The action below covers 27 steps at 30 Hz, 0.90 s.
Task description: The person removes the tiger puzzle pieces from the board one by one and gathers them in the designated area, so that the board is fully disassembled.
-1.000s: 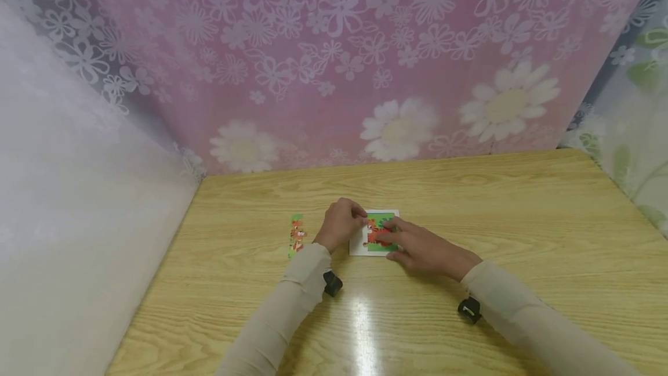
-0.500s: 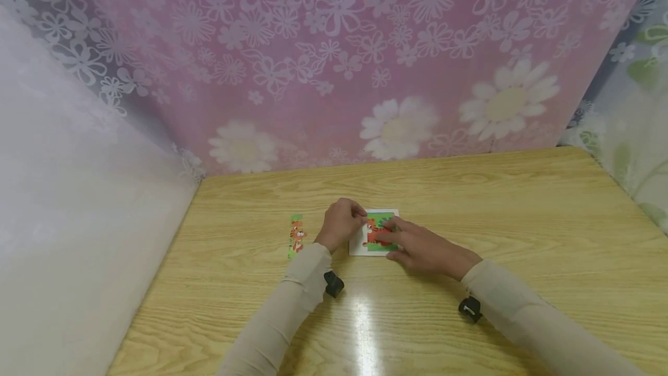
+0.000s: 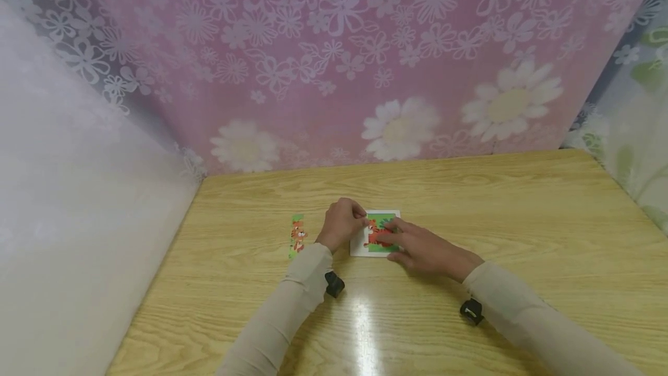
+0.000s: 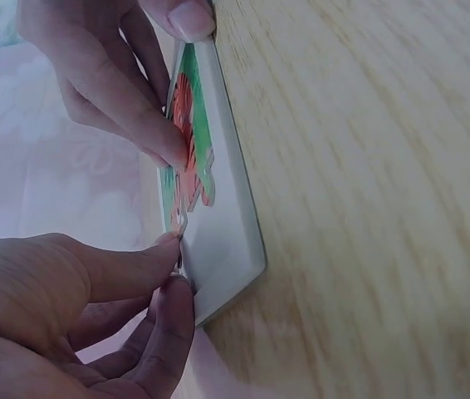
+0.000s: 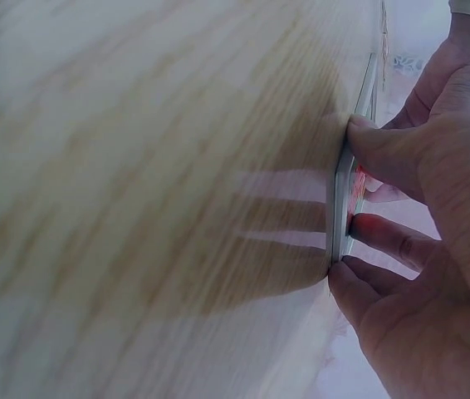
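Note:
A white puzzle board [image 3: 359,251] lies flat on the table, with joined green and red picture pieces [image 3: 381,247] on its right part. Its left strip is bare white. My left hand [image 3: 340,222] is at the board's upper left, and in the left wrist view its thumb and finger pinch a small puzzle piece [image 4: 180,226], seen edge-on and mostly covered. My right hand [image 3: 425,249] holds the board from the right. Its thumb is against the near edge, one finger rests on the picture, and others touch the board's side, as the right wrist view shows.
A strip of puzzle pieces with a tiger picture [image 3: 297,235] lies on the wooden table [image 3: 250,306], left of my left wrist. Floral pink cloth [image 3: 313,74] hangs behind the table. A whitish cloth [image 3: 78,202] borders the left side.

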Each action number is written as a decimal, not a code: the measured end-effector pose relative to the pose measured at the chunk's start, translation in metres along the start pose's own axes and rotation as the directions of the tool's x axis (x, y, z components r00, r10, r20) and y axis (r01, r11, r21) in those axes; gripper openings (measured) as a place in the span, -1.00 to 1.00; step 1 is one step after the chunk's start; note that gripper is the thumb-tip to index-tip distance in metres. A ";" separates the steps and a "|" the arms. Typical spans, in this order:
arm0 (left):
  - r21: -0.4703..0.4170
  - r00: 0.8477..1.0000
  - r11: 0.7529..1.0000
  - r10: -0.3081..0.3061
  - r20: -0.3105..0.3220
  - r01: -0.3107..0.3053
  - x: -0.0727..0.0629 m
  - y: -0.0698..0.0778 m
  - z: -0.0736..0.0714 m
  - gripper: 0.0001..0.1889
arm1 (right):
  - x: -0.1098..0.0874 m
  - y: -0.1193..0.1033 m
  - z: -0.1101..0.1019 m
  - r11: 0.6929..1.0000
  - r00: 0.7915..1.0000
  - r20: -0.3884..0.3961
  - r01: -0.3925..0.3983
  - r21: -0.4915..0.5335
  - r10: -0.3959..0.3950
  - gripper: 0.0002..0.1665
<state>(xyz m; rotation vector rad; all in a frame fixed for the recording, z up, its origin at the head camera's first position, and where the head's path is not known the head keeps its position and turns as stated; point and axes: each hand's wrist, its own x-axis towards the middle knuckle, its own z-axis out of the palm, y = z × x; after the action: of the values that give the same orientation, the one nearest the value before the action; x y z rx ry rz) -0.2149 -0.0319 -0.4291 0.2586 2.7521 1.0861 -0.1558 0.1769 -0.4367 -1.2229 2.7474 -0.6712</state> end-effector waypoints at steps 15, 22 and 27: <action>-0.029 1.000 1.000 -0.005 0.006 0.005 0.000 -0.001 -0.001 -0.94 | 0.000 0.001 0.002 1.000 1.000 0.006 -0.023 -0.006 0.023 -0.48; -0.086 1.000 0.996 0.020 -0.012 -0.021 -0.001 -0.004 -0.003 -0.94 | 0.001 0.000 0.002 0.999 0.999 0.006 -0.042 -0.003 0.042 -0.47; -0.097 0.999 0.994 0.041 -0.021 -0.042 -0.002 -0.008 -0.008 -0.90 | 0.002 0.000 0.002 0.999 0.999 0.010 -0.044 0.001 0.044 -0.46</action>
<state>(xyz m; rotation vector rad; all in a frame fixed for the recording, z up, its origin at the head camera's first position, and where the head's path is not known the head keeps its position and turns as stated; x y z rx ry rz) -0.2151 -0.0435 -0.4292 0.2950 2.7116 1.2355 -0.1563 0.1750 -0.4383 -1.1591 2.7566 -0.6599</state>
